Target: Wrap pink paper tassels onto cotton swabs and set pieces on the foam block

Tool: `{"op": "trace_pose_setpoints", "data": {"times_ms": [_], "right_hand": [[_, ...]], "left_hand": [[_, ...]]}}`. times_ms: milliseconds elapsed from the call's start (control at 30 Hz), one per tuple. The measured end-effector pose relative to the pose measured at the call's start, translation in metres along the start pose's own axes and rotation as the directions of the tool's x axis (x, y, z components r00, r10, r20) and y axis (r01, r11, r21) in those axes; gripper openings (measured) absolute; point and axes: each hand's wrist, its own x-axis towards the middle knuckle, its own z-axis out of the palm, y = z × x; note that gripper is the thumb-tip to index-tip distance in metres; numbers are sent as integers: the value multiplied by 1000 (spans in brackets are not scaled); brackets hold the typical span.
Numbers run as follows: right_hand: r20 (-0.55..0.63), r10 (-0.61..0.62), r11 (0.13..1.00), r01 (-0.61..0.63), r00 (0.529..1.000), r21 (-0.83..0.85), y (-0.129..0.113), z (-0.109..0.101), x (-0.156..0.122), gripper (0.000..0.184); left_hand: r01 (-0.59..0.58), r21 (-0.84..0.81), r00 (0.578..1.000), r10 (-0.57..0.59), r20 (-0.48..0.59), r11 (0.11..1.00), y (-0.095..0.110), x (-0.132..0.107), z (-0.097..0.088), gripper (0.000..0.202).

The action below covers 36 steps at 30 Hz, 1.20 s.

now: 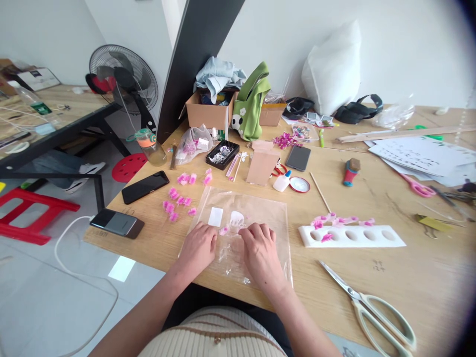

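A clear plastic bag (260, 210) lies flat on the table before me, under both hands. My left hand (199, 246) rests on its left part with fingers curled; what they hold, if anything, is hidden. My right hand (259, 248) is bent over the bag's middle, fingertips pressed together at the edge of a white, glue-like patch (237, 218). Anything in that pinch is too small to make out. Between the hands lies a small pink petal (224, 230), touching neither clearly. Above my left hand is a white paper rectangle (215, 216).
Pink flower pieces (173, 193) are scattered left of the bag. Beyond it stand a glue bottle (281, 181), a round lid (299, 185) and a cardboard piece (262, 166). To the right are a white foam holder (353, 236) with pink blossoms and large scissors (366, 307). Phones (145, 187) lie left.
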Motion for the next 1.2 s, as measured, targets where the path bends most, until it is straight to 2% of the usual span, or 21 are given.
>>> {"op": "trace_pose_setpoints", "data": {"times_ms": [233, 500, 833, 1000, 1200], "right_hand": [[-48, 64, 998, -63, 997, 28, 12, -5, -4, 28], [-159, 125, 980, -97, 979, 174, 23, 3, -16, 24], [-168, 153, 962, -108, 974, 250, 27, 8, -20, 21], [-174, 160, 955, -107, 972, 277, 28, 9, -23, 21], [-148, 167, 942, -113, 975, 317, 29, 12, -27, 22]], "left_hand": [[10, 10, 1000, -10, 2, 1000, -1, -1, 0, 22], [41, 4, 998, -41, -56, 999, -3, -5, 0, 22], [76, -13, 995, -77, -70, 997, -3, -11, -8, 21], [22, -51, 981, -31, -193, 998, -5, -16, -12, 21], [-104, -112, 919, 53, -391, 988, 0, -20, -15, 20]]}}
